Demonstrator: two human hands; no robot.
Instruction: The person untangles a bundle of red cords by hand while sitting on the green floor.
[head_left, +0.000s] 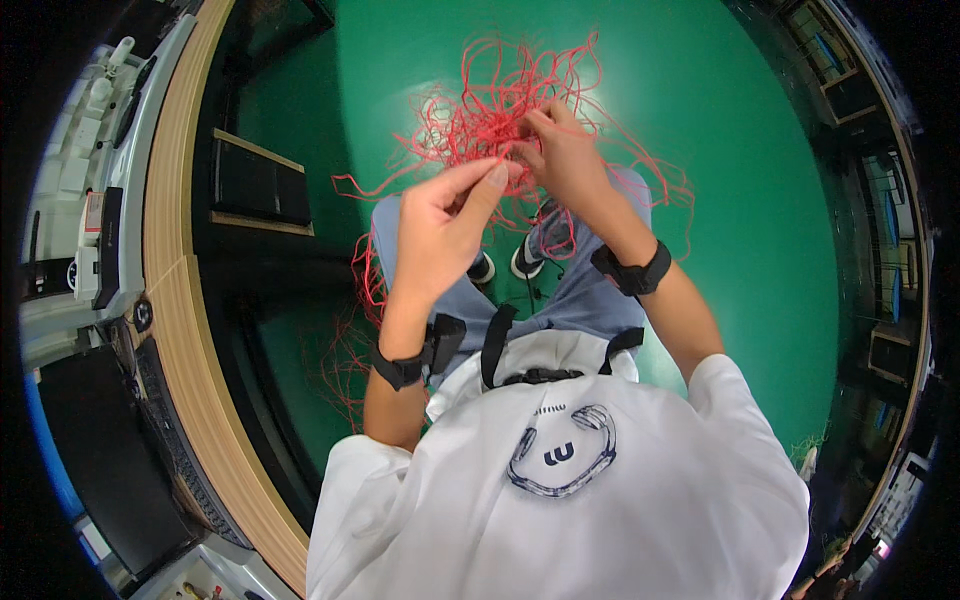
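Observation:
A large tangle of thin red cord (487, 112) spreads in front of me at knee height, its loops reaching out to both sides. My left hand (454, 217) pinches a strand of it between thumb and fingertips at the near edge of the tangle. Just right of it, my right hand (566, 154) has curled fingers at the cord, with thumb and forefinger close together on strands; part of its grip is hidden by the cord. Black straps sit around both wrists. More red cord hangs beside my left knee and down towards the floor.
A wooden-edged table (176, 225) runs along the left, with a keyboard (191, 450), a dark monitor (105, 450) and white devices on it. Beneath it stands a black box-like piece (259, 184). Green floor (735, 225) lies to the right, with shelving beyond. My shoes are below the cord.

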